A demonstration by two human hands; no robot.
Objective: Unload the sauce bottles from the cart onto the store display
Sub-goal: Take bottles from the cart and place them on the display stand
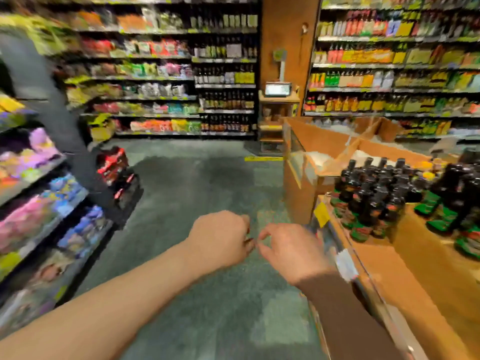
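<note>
Shelves full of packets and bottles run along the back of the shop, far behind the wooden display. More shelves with bottles stand behind the display on the right side. The green floor spreads out to the left of the display. A rack of bright snack bags stands far to the left of the display, across the floor. Open cardboard boxes sit just behind the display, and what is in them is too blurry to tell. A small wooden stand with a screen is behind the boxes, by a brown pillar.

The wooden display is at the right edge of the picture. The sauce bottles stand on top of it in a tight bunch, dark with black caps and green and red labels. More dark bottles stand near them, further right on the display. A yellow tag hangs on the front edge of the display.

Both hands are out over the floor, just to the left of the display. The left hand has its fingers curled in loosely and holds nothing. The right hand is right beside it, fingers bent and a little apart, also holding nothing. The fingertips of the two hands almost meet. No cart shows in the picture.
</note>
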